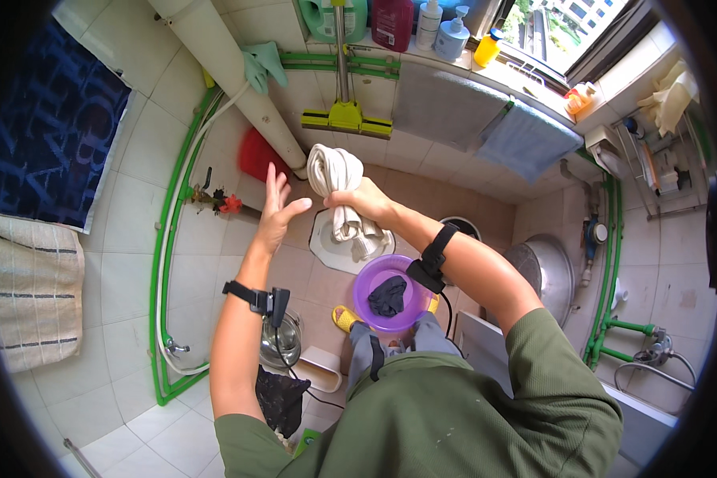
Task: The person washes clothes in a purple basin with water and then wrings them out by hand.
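My right hand [358, 201] is closed around a bunched cream-white cloth [336, 170], which I cannot make out as a garment or a towel. Its folded top rises above my fist and the lower end hangs down over the white squat toilet [331, 247]. To the left, my left hand [274, 213] is held up with fingers stretched and thumb apart, holding nothing. A small gap separates it from the cloth. Below, a purple basin [361, 296] stands on the floor by my feet, with a dark wet-looking cloth [387, 296] lying in it.
A yellow-green sponge mop [346, 118] leans at the far wall, beside a red bucket [259, 155] and a thick white pipe [229, 68]. Bottles, including a blue-white pump bottle [452, 37], line the window ledge. A metal basin [551, 275] stands at right, a steel pot [283, 341] at left.
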`<state>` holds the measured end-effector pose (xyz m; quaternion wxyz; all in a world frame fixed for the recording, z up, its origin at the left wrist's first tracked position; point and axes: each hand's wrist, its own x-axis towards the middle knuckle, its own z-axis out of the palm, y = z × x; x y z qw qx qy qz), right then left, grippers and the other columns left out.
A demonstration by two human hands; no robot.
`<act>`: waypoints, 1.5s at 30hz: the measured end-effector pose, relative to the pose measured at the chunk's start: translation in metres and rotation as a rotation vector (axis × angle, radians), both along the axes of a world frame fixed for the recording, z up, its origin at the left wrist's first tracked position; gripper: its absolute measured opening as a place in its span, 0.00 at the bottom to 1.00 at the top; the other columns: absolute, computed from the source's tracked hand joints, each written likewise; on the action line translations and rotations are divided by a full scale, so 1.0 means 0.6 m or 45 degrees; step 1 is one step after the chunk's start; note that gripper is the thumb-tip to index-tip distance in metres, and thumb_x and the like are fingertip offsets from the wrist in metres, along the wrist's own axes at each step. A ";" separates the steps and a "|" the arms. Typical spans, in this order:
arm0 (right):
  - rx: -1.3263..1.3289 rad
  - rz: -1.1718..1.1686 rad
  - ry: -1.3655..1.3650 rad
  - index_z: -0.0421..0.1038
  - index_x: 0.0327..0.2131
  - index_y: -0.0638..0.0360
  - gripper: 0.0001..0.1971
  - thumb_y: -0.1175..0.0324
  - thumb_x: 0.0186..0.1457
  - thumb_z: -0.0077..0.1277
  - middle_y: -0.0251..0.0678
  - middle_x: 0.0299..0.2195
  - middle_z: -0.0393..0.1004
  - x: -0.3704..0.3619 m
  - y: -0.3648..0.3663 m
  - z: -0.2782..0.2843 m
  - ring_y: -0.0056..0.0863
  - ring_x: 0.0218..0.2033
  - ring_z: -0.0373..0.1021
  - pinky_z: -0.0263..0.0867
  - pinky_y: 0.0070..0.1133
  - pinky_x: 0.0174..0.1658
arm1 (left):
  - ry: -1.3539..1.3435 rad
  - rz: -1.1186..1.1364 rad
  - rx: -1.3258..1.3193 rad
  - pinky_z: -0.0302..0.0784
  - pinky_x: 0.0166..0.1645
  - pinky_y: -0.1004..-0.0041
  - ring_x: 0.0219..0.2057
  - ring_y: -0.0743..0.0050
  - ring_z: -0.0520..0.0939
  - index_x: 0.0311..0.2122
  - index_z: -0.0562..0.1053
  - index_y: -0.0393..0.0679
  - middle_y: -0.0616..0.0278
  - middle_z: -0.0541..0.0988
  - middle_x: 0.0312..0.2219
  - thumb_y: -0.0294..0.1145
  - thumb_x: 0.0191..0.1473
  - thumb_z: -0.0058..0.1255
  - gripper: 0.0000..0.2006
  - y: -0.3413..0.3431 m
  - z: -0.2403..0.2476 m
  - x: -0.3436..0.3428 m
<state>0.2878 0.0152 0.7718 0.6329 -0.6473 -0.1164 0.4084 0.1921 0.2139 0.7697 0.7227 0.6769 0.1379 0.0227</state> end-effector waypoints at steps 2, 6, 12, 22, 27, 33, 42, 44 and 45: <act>0.139 -0.079 0.191 0.72 0.37 0.65 0.18 0.65 0.43 0.60 0.35 0.28 0.74 -0.007 -0.009 0.020 0.23 0.26 0.71 0.69 0.23 0.32 | 0.079 -0.230 -0.353 0.45 0.66 0.55 0.67 0.56 0.50 0.69 0.35 0.54 0.47 0.50 0.65 0.54 0.47 0.58 0.54 -0.012 -0.015 -0.026; 0.445 -0.144 0.534 0.68 0.42 0.64 0.21 0.64 0.45 0.60 0.34 0.31 0.72 -0.011 0.003 0.060 0.22 0.28 0.70 0.70 0.22 0.32 | -0.009 -0.416 -0.784 0.46 0.66 0.56 0.66 0.61 0.53 0.69 0.42 0.52 0.57 0.54 0.65 0.76 0.42 0.48 0.57 -0.079 -0.015 -0.036; 0.567 -0.134 0.173 0.69 0.38 0.65 0.20 0.67 0.42 0.62 0.34 0.32 0.72 -0.007 0.025 0.072 0.21 0.32 0.69 0.68 0.21 0.36 | 0.082 -0.525 -0.954 0.67 0.59 0.55 0.53 0.58 0.73 0.61 0.59 0.43 0.56 0.70 0.54 0.72 0.41 0.53 0.50 -0.094 -0.011 -0.018; 0.433 -0.095 -0.372 0.72 0.37 0.65 0.18 0.71 0.38 0.60 0.34 0.32 0.74 0.016 0.022 0.027 0.23 0.33 0.68 0.67 0.23 0.40 | 0.567 -0.404 -0.792 0.80 0.43 0.69 0.33 0.75 0.80 0.41 0.73 0.43 0.67 0.77 0.31 0.30 0.47 0.62 0.16 -0.120 0.001 0.014; -0.038 -0.033 -0.552 0.73 0.40 0.67 0.24 0.68 0.35 0.61 0.48 0.33 0.78 0.025 0.025 0.025 0.39 0.36 0.75 0.69 0.28 0.44 | 0.572 -0.347 -0.486 0.79 0.35 0.72 0.28 0.76 0.79 0.39 0.74 0.41 0.67 0.77 0.30 0.28 0.45 0.61 0.14 -0.139 -0.036 0.028; -0.418 -0.157 -0.740 0.69 0.45 0.63 0.25 0.69 0.39 0.60 0.54 0.37 0.76 0.026 0.033 0.027 0.52 0.43 0.72 0.69 0.36 0.48 | 0.303 -0.075 0.390 0.75 0.40 0.66 0.38 0.62 0.81 0.45 0.72 0.39 0.57 0.80 0.36 0.34 0.49 0.57 0.18 -0.167 -0.104 0.069; -0.388 -0.360 -0.697 0.66 0.47 0.62 0.26 0.68 0.41 0.59 0.54 0.39 0.76 0.013 0.027 0.058 0.52 0.43 0.72 0.68 0.37 0.48 | 0.445 -0.424 0.203 0.73 0.47 0.65 0.44 0.61 0.79 0.51 0.69 0.40 0.57 0.79 0.41 0.35 0.49 0.55 0.23 -0.123 -0.015 0.059; -0.201 -0.350 -0.669 0.68 0.46 0.62 0.26 0.66 0.40 0.61 0.52 0.39 0.76 0.011 0.022 0.063 0.50 0.43 0.72 0.68 0.36 0.48 | 0.421 -0.638 -0.411 0.67 0.55 0.65 0.50 0.65 0.75 0.56 0.65 0.40 0.60 0.75 0.47 0.36 0.46 0.59 0.31 -0.083 0.013 0.040; -0.085 -0.360 -0.656 0.69 0.45 0.61 0.29 0.60 0.38 0.64 0.50 0.38 0.77 0.010 0.021 0.061 0.48 0.42 0.73 0.68 0.34 0.48 | 0.394 -0.646 -0.570 0.64 0.58 0.63 0.53 0.64 0.71 0.58 0.63 0.40 0.59 0.72 0.51 0.39 0.45 0.59 0.34 -0.067 0.023 0.034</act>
